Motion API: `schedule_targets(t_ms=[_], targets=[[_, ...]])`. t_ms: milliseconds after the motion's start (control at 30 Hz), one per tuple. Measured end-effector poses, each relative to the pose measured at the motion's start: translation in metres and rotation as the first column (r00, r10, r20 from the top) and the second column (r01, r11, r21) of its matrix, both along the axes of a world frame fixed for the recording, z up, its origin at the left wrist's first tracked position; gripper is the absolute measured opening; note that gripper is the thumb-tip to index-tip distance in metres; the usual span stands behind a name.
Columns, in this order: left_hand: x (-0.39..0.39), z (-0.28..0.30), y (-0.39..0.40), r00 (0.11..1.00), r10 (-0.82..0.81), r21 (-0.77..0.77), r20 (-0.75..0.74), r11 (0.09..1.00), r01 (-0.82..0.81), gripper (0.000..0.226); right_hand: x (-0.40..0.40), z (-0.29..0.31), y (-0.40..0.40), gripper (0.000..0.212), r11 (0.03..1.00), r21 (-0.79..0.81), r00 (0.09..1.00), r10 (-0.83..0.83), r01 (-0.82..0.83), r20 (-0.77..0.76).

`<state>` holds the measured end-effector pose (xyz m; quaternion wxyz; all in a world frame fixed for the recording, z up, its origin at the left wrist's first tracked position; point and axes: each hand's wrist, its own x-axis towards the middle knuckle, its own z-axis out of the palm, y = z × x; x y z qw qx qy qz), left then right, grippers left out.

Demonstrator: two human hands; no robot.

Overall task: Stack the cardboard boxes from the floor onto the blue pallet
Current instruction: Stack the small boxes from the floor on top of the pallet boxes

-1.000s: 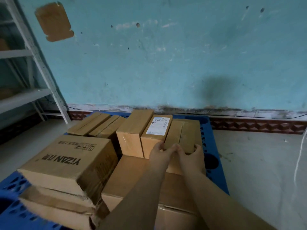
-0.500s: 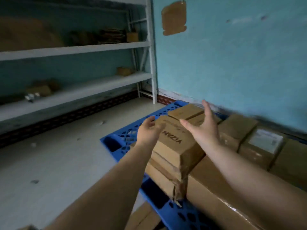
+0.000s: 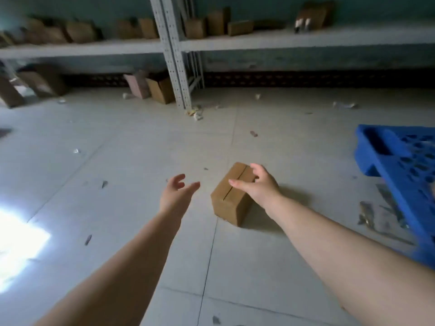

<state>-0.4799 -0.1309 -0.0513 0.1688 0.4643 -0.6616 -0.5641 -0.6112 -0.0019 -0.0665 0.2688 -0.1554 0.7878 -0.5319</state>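
Both hands have left the stacked boxes I was straightening a second ago: my view has swung away from the turquoise wall, and only a corner of the blue plastic pallet (image 3: 397, 158) shows at the right edge, its load out of sight. Half a second ago my hands hovered over the printed carton on that pallet; now they reach down toward the pale tiled floor (image 3: 117, 161), arms stretched out in front of me.

My right hand (image 3: 257, 185) is spread, thumb pointing left and fingers loosely bent, over the far right side of a small brown cardboard box (image 3: 229, 198) with a slit along its top. I cannot tell whether it touches the box yet; it grips nothing. My left hand (image 3: 175, 192) hangs empty just left of the box, apart from it, palm turned inward, fingers relaxed and slightly curled.

That box sits on the floor between my hands, well clear of the pallet. Behind it stands grey metal shelving (image 3: 174, 55) holding more brown cartons, and scraps of litter dot the floor.
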Motion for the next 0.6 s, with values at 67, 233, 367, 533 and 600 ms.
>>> schedule_targets(t_ms=[67, 233, 367, 533, 600], targets=[[0.013, -0.041, -0.017, 0.998, 0.045, 0.045, 0.046, 0.998, -0.047, 0.053, 0.003, -0.036, -0.023, 0.086, 0.997, 0.071, 0.998, 0.038, -0.042, 0.045], [-0.017, -0.113, -0.039, 0.996, 0.041, 0.118, 0.082, 0.992, -0.051, 0.058, -0.017, -0.113, -0.056, 0.091, 0.980, 0.200, 0.995, -0.017, -0.003, 0.098], [-0.073, -0.142, -0.049, 0.997, 0.016, 0.145, 0.075, 0.989, -0.027, 0.059, -0.046, -0.150, -0.066, 0.106, 0.957, 0.270, 0.980, -0.146, 0.105, 0.136], [-0.130, -0.171, -0.050, 0.993, -0.055, 0.145, 0.101, 0.989, 0.040, 0.062, -0.071, -0.179, -0.071, 0.107, 0.920, 0.353, 0.956, -0.242, 0.171, 0.166], [-0.143, -0.179, -0.048, 0.979, -0.083, 0.160, 0.187, 0.986, 0.053, 0.061, -0.075, -0.188, -0.070, 0.095, 0.919, 0.364, 0.948, -0.238, 0.151, 0.209]])
